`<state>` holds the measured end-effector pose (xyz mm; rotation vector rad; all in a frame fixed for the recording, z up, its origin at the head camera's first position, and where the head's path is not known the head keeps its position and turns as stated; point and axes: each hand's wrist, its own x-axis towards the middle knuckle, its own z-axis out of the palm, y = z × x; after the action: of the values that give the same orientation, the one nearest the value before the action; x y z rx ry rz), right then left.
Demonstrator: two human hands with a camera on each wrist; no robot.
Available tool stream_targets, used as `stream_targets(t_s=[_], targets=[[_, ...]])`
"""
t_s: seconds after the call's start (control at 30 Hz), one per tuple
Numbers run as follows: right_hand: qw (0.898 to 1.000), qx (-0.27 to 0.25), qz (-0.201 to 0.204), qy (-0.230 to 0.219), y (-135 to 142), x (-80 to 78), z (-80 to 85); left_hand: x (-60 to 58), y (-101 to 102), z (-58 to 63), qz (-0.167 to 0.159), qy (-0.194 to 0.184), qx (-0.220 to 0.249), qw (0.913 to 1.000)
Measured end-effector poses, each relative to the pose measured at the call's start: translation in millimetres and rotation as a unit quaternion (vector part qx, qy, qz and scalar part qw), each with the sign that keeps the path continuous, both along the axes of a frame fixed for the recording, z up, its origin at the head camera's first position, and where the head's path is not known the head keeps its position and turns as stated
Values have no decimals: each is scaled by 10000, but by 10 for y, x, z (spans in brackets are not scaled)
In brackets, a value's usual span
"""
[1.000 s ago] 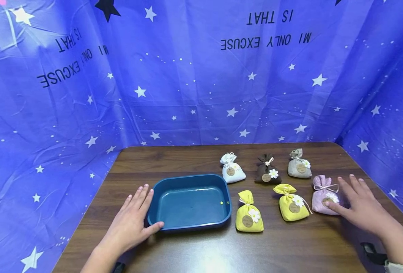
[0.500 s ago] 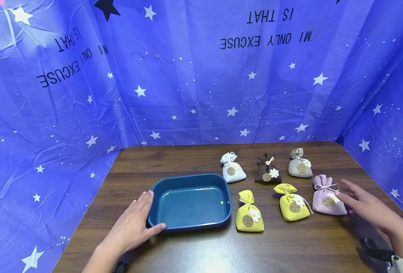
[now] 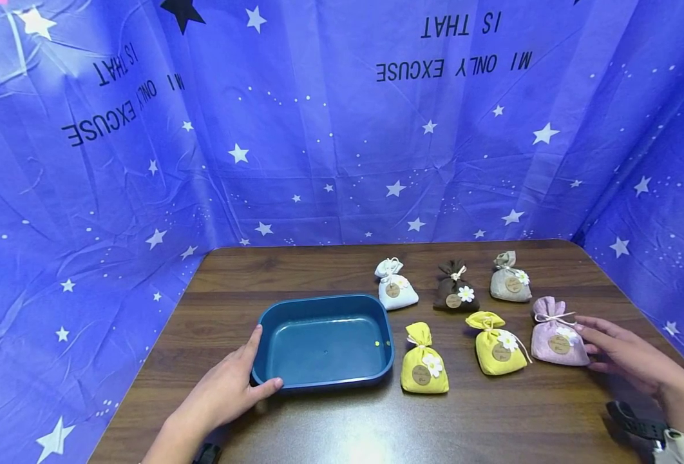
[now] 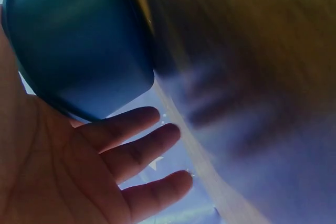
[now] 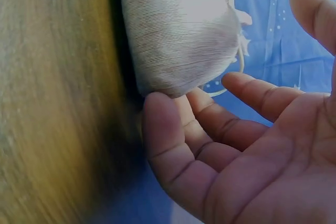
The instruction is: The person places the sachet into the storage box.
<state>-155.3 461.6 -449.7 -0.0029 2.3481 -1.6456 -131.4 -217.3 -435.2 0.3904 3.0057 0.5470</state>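
A dark teal plastic basin (image 3: 324, 361) sits left of centre on the table. My left hand (image 3: 223, 390) rests against its near left corner, thumb and index finger at the rim. In the left wrist view the other fingers (image 4: 142, 153) extend loosely below the basin. My right hand (image 3: 634, 357) is at the right side of a pink drawstring sachet (image 3: 553, 345), which carries a white flower and a round tag. In the right wrist view a fingertip meets the sachet's (image 5: 178, 35) lower edge, while the thumb stands apart from it.
Two yellow sachets, one (image 3: 424, 370) beside the basin and another (image 3: 500, 351) left of the pink one, lie in front. Behind are a white sachet (image 3: 397, 293), a dark brown one (image 3: 456, 295) and a beige-grey one (image 3: 510, 285). Blue star-printed cloth (image 3: 342, 142) surrounds the wooden table (image 3: 423, 428).
My right hand has turned from palm-down over the pink sachet to sideways at its right edge. The left fingers have drawn together and lower beside the basin.
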Motion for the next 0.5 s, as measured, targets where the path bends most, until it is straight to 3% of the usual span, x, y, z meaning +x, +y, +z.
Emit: stream_targets(t_s=[0.2, 0.37, 0.5], targets=[[9995, -146, 52, -261, -1, -18, 2, 7, 8, 1, 108, -111, 113, 9998], [9969, -539, 438, -372, 52, -45, -10, 2, 5, -4, 199, -160, 176, 9995], [9970, -428, 397, -515, 59, -80, -7, -8, -1, -13, 260, -207, 198, 9993]])
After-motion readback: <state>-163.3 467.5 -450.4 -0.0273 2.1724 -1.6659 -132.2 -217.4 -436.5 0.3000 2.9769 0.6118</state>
